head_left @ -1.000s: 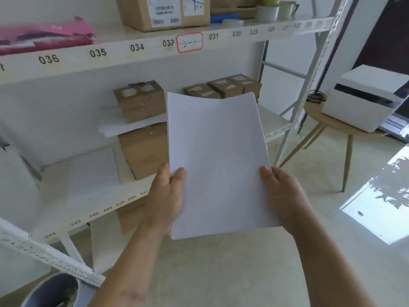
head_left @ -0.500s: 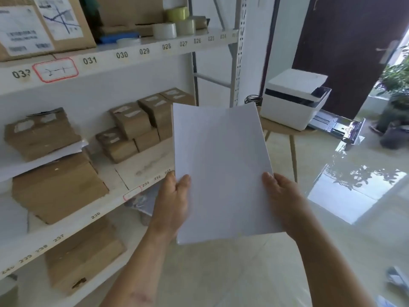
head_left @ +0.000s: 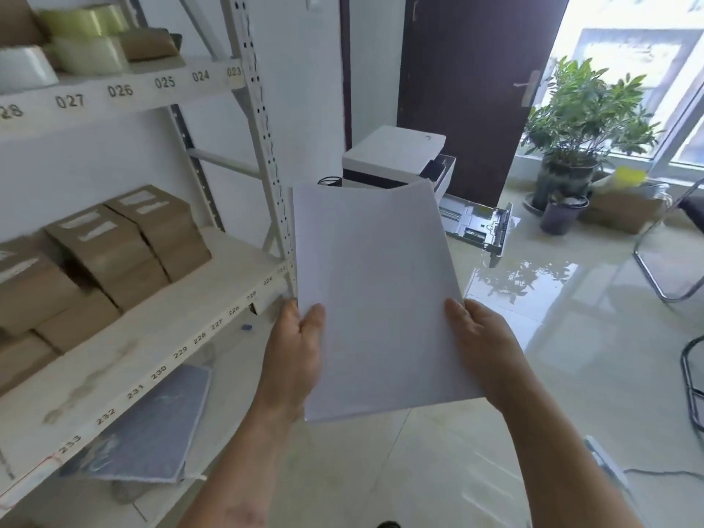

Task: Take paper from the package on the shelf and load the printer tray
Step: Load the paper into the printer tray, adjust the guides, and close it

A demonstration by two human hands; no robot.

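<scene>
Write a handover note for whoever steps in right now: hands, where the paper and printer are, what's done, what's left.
Left hand: gripping the paper at its left edge.
Right hand: gripping its right edge.
Paper: held up in front, clear of the shelf.
Printer: ahead, past the shelf's end; its tray is pulled out and looks empty.
Done: paper taken.
Left: carry it to the tray, lay it in, push the tray shut.

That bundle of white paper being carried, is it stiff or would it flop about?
Probably floppy: the paper stack has a top edge that curves though the left hand and right hand grip its sides. It looks thin, so likely light. Loose sheets may slide apart, which could be why both hands hold it.
</scene>
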